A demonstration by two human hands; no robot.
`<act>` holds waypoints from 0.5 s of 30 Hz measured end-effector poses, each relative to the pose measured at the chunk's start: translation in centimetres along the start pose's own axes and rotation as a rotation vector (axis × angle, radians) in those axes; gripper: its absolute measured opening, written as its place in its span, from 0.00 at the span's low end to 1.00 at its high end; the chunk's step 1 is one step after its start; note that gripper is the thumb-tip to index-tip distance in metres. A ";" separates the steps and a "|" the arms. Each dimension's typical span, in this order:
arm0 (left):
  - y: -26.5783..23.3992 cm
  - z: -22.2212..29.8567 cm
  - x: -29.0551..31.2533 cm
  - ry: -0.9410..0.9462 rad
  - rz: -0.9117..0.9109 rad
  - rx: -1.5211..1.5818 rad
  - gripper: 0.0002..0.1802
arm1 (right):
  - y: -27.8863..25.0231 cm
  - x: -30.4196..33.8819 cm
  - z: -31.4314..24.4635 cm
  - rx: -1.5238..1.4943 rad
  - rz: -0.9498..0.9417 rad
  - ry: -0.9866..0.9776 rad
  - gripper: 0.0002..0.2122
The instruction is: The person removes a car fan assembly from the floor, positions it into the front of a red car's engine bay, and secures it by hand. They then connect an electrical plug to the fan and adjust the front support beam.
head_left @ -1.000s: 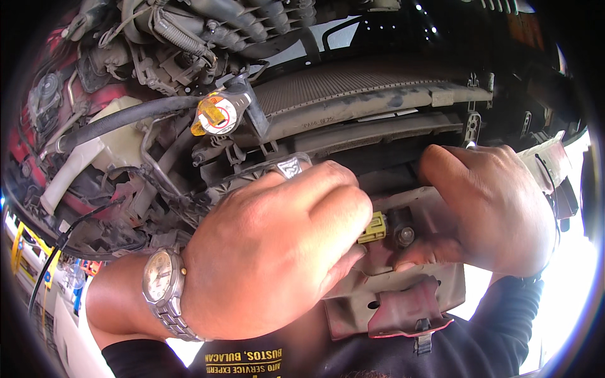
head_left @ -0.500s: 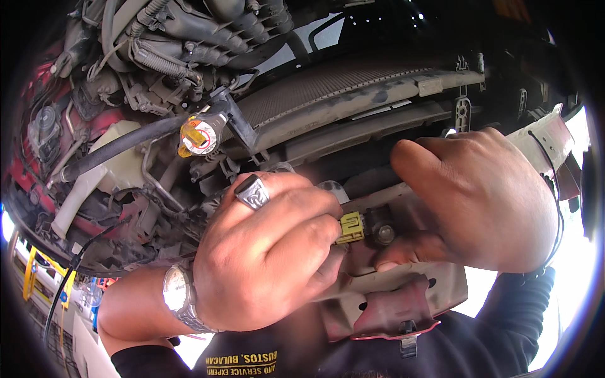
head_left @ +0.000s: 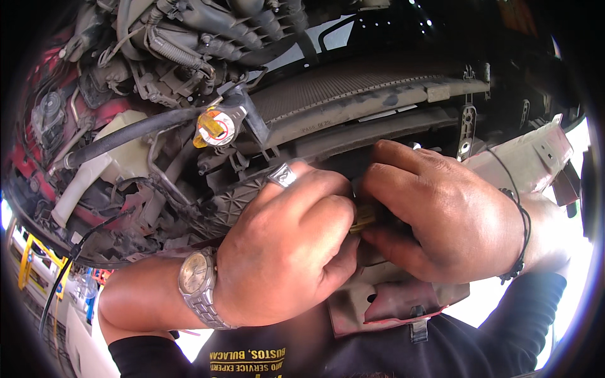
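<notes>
My left hand, with a ring and a metal wristwatch, is closed on a small yellow electrical connector. Only a sliver of the connector shows between my two hands. Just right of it, my right hand wears a dark cord bracelet. Its fingers are curled in beside the connector, and a dark part between them is mostly hidden. Below both hands is a dull reddish metal bracket of the car's front frame, with a hole and a clip at its lower edge.
Beyond my hands runs a dusty radiator. A radiator cap with a yellow tab and a black hose lie to the left, above a whitish plastic reservoir. Engine parts fill the far left. A beige frame beam is at right.
My right hand has moved left and closed in beside the connector, its fingers now curled. The connector and the bolt next to it, plainly seen before, are now largely covered. The view has shifted slightly.
</notes>
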State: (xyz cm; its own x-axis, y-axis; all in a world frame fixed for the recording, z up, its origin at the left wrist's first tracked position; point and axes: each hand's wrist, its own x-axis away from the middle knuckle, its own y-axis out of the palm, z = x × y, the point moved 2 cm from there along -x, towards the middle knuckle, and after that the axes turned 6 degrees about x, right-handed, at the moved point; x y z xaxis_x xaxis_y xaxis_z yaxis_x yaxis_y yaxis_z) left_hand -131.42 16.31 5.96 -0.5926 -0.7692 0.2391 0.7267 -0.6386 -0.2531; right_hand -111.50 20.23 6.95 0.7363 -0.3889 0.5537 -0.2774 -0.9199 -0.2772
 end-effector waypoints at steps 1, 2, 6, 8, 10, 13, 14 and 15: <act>0.0 0.1 0.0 -0.010 -0.012 0.008 0.19 | 0.1 0.1 0.0 -0.024 0.032 -0.015 0.15; -0.1 0.2 -0.1 -0.002 -0.019 -0.001 0.19 | 0.2 0.2 0.0 -0.037 0.052 -0.029 0.15; -0.3 0.6 0.1 0.021 -0.001 -0.036 0.18 | 0.4 0.6 0.2 -0.038 0.068 -0.040 0.16; -0.3 0.7 0.3 0.042 0.017 -0.064 0.19 | 0.2 0.6 0.2 -0.034 0.055 -0.043 0.16; -0.3 0.7 0.4 0.078 0.035 -0.087 0.19 | 0.1 0.5 0.0 -0.024 0.047 -0.042 0.16; -0.8 0.7 0.5 0.148 0.012 -0.162 0.22 | 0.0 0.6 -0.3 0.011 0.043 -0.037 0.16; -0.9 0.7 0.5 0.186 -0.003 -0.181 0.22 | 0.0 0.6 -0.3 0.016 0.060 -0.052 0.16; -1.2 0.7 0.5 0.232 -0.020 -0.196 0.23 | 0.0 0.6 -0.3 0.015 0.063 -0.055 0.16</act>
State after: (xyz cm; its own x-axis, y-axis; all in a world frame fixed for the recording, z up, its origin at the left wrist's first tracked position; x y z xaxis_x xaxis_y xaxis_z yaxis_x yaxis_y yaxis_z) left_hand -132.36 16.70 6.99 -0.6860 -0.7270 0.0309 0.6466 -0.6285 -0.4323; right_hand -111.25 19.92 7.57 0.7503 -0.4425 0.4912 -0.3153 -0.8925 -0.3225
